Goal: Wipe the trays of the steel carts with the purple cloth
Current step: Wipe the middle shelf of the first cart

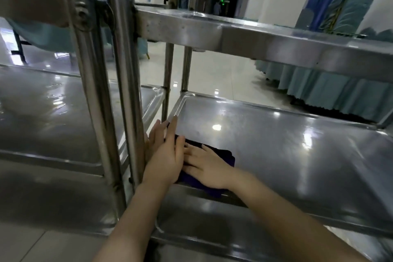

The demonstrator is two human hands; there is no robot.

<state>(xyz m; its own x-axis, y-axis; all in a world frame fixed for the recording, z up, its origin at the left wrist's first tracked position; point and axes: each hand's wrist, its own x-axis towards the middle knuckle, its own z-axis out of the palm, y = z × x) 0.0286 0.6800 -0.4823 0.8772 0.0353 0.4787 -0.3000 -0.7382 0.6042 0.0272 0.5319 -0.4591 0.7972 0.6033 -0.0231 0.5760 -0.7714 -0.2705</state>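
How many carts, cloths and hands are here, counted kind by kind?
Carts: 2 (left cart, right cart)
Cloth: 1
Hands: 2 (left hand, right hand)
Total: 5

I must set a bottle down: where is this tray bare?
Bare: the tray from the purple cloth rightward, up to its far rim. Crowded: its near-left corner, where left hand and right hand press the cloth beside the cart post.

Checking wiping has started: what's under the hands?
The purple cloth lies flat on the tray under the left hand and right hand. The cloth's middle and the tray beneath it are hidden.
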